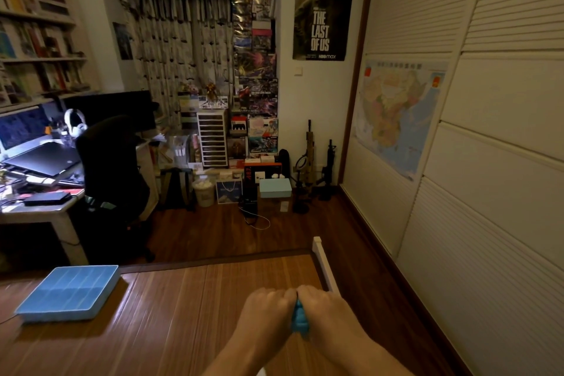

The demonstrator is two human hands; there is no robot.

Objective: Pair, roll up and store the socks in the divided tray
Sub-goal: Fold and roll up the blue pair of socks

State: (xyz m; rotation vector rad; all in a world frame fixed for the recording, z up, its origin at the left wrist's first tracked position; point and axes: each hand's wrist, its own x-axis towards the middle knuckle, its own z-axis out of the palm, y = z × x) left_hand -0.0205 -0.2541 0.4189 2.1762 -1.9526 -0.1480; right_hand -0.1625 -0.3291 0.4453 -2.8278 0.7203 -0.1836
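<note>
My left hand (268, 307) and right hand (323, 308) meet knuckle to knuckle over the wooden mat (183, 308), fingers curled around a bundle of blue socks (298, 319) gripped between them. The blue divided tray (55, 317) sits on the mat, well apart to the left. Beyond lies a dim room: cluttered table (45, 210), black chair (113, 168), a poster (323, 9) on the far wall, and a map (396, 113) on the slatted wardrobe doors (488, 162).
</note>
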